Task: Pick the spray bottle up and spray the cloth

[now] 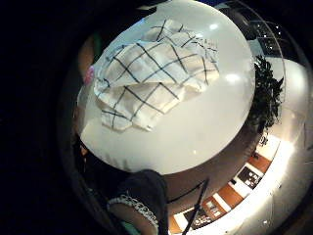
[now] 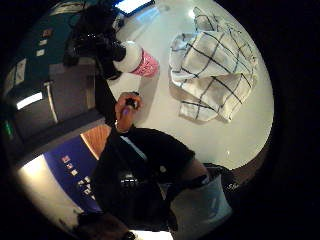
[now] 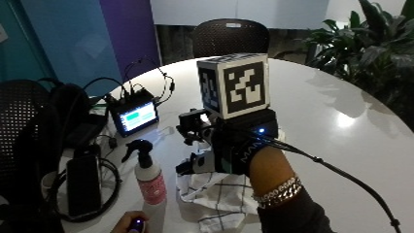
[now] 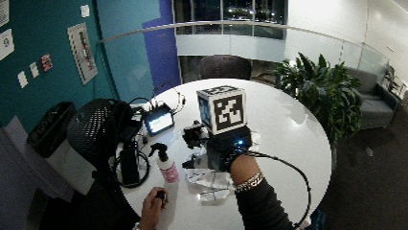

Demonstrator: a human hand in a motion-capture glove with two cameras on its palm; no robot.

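Right now the gloved right hand [image 3: 236,145] hovers above the checked cloth [image 3: 216,194] on the white tabletop [image 3: 336,111], and I can't tell how its grip is set. Off to the grip's thumb side stands the spray bottle [image 3: 148,177], upright, nozzle on top, just beside the cloth's edge and untouched.

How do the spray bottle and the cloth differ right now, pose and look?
The spray bottle stands upright; the cloth lies crumpled flat. The bottle is white with a pink label and black trigger head; the cloth is white with dark grid lines. The gloved right hand hovers over the cloth, not the bottle. Both sit on the white table, neither held.
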